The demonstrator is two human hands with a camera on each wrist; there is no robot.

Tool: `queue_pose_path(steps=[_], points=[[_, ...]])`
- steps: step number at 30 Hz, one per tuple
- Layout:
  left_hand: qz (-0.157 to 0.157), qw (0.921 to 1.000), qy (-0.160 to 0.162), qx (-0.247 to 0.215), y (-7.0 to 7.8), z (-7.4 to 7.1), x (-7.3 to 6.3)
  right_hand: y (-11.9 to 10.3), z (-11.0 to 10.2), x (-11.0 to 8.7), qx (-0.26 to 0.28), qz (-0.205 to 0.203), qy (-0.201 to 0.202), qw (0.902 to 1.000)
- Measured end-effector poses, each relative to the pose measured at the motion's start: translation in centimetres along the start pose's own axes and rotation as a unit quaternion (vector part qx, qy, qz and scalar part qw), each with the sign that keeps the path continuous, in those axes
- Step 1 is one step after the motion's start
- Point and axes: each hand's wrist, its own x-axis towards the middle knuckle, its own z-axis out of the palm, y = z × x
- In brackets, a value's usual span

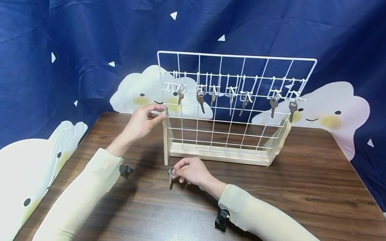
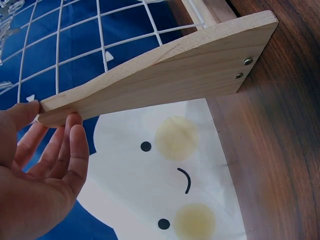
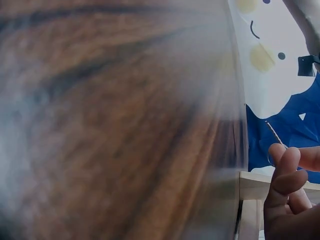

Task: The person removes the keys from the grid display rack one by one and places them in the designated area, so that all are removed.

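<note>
A white wire grid rack [image 1: 237,56] on a wooden stand has several keys [image 1: 273,107] hanging from its hooks. At the rack's left end, my left hand [image 1: 142,121] pinches the tip of the wooden side panel [image 2: 150,80], thumb on one side and fingers on the other. Low in front of the stand's left foot, my right hand [image 1: 194,171] pinches a small key [image 1: 171,173] by its ring end between thumb and forefinger. The key's shaft hangs down close over the table; in the right wrist view the key [image 3: 274,132] shows edge-on, with part of its ring.
A dark wood table [image 1: 298,217] carries the rack near its back edge. Behind it hangs a blue curtain [image 1: 94,7] with white triangles and smiling clouds. A black wrist camera [image 1: 222,219] sits under the right sleeve, another [image 1: 126,170] at the left cuff.
</note>
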Motion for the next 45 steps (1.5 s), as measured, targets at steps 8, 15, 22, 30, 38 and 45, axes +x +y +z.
queue_pose_path(steps=[8,15,22,30,38,45], points=[[0.001,1.0000,-0.001,-0.002,0.1,-0.1,0.0,0.2,0.0,-0.2,-0.019,0.001,-0.005,0.9998],[-0.002,1.0000,-0.004,-0.005,-0.1,0.0,0.0,0.5,-0.2,0.0,-0.050,0.016,-0.001,0.9986],[-0.007,1.0000,-0.004,-0.005,-0.1,0.0,-0.1,0.8,-0.2,0.2,-0.075,0.027,0.004,0.9968],[-0.012,0.9999,-0.003,0.001,0.0,-0.1,-0.1,0.9,-0.2,0.2,-0.095,0.026,0.010,0.9951],[-0.009,1.0000,-0.002,-0.001,-0.1,0.0,0.0,1.0,0.0,0.2,-0.075,0.021,0.002,0.9969],[-0.002,1.0000,-0.001,-0.001,-0.1,-0.1,0.0,1.0,0.2,0.2,-0.059,0.025,-0.007,0.9979]])
